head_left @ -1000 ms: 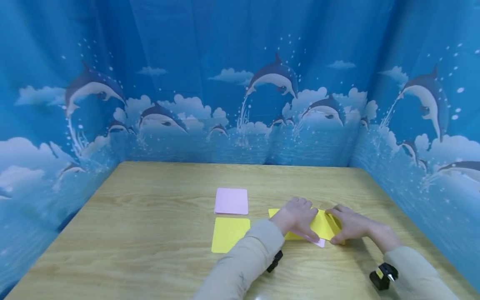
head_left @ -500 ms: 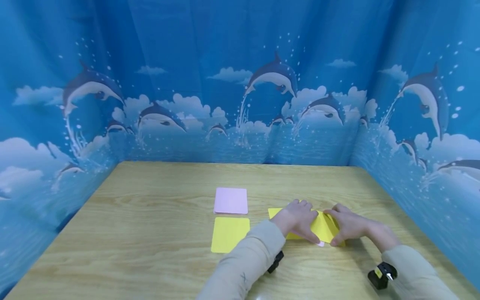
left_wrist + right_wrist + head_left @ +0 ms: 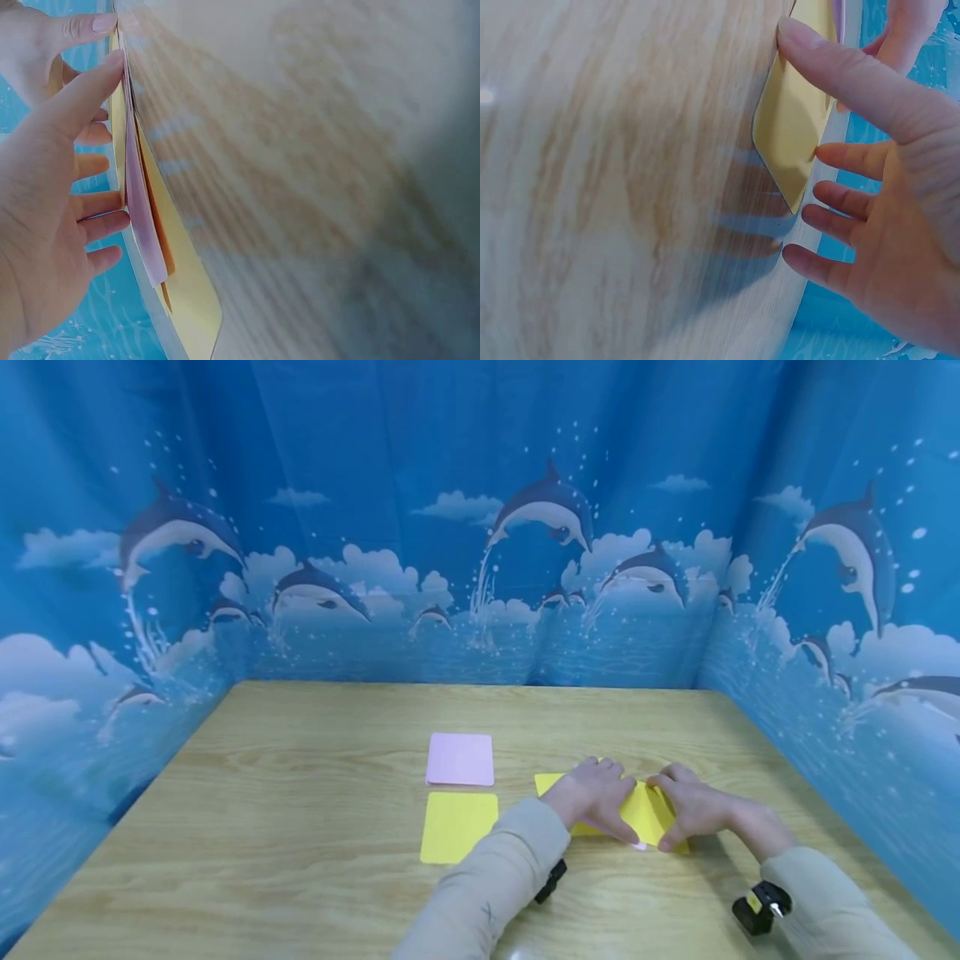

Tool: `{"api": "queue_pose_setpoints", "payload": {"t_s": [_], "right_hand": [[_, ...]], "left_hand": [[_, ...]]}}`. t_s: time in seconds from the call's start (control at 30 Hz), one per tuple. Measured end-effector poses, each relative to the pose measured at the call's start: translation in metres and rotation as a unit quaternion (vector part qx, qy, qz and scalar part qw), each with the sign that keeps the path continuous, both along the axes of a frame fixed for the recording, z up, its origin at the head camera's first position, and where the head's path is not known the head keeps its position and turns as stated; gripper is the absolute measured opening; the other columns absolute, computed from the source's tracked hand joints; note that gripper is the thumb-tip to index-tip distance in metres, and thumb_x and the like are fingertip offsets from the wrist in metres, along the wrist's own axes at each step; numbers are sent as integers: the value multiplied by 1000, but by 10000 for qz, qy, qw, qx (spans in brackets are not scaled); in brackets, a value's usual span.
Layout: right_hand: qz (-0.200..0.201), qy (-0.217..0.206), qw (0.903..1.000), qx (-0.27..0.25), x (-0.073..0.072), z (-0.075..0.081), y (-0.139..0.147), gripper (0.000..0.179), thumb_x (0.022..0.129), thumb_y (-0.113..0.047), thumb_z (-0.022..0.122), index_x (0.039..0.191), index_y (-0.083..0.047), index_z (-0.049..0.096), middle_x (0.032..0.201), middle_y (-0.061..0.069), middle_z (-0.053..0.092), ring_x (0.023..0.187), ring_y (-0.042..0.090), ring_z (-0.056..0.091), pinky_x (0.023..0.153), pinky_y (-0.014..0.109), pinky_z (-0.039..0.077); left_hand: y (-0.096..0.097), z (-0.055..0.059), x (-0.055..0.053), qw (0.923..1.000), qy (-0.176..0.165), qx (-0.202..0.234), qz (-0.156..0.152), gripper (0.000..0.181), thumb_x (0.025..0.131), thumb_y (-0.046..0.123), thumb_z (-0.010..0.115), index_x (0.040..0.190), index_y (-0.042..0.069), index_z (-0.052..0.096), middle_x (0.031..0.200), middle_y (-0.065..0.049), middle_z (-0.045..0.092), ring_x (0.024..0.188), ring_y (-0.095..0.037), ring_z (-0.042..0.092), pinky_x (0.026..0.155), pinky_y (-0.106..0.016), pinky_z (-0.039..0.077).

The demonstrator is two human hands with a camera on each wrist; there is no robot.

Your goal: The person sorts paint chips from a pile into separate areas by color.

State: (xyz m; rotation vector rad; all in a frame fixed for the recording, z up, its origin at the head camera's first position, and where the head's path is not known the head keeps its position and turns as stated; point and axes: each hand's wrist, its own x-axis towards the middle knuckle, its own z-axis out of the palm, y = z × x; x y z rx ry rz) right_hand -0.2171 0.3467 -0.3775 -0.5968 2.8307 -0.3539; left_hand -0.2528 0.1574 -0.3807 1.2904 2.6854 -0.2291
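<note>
My left hand [image 3: 597, 795] holds a loose pile of yellow and pink paper squares across its near and far edges. A yellow square [image 3: 549, 783] pokes out left of it, and a small pink corner [image 3: 639, 846] shows by its thumb. In the left wrist view a pink sheet [image 3: 142, 210] lies against a yellow sheet [image 3: 191, 300], with a narrow gap. Close beside it, my right hand [image 3: 693, 806] grips a yellow square [image 3: 641, 814] between thumb and index finger; that square looks creased or bent up. The palms hide much of the pile.
Left of the hands, a pink square [image 3: 461, 759] lies flat behind another yellow square [image 3: 459, 828]. All rest on a wood-grain table [image 3: 300, 827]. A blue dolphin-print curtain [image 3: 375, 527] surrounds the back and sides.
The pink sheet's corner under the left thumb has slipped mostly out of sight beneath the yellow. Both hands stay nearly in place.
</note>
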Motion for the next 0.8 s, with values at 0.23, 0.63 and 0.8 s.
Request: {"api": "queue_pose_setpoints", "payload": {"t_s": [0.23,0.63,0.8], "right_hand": [[117,41,9999,18,1,2,-1,96,56,-39,84,127,10,42,120,22,43,100,31,46,79,46,44],[93,382,9985,389,5,4,-6,101,55,-48,83,128,9,43,123,23,43,110,41,41,88,63,33],[170,555,9968,546,6,5,-6,101,55,-49,83,128,9,43,126,25,42,115,45,37,89,67,29]], "left_hand": [[2,0,-1,9999,109,-74,-6,95,70,80,47,145,26,27,141,7,33,130,-9,27,109,-29,18],[2,-2,-1,9998,154,-110,62,93,69,81,46,141,22,36,135,7,39,126,-10,31,109,-30,20],[1,-2,-1,9999,121,-95,75,94,69,82,45,140,21,39,135,7,39,126,-9,32,109,-31,20]]}}
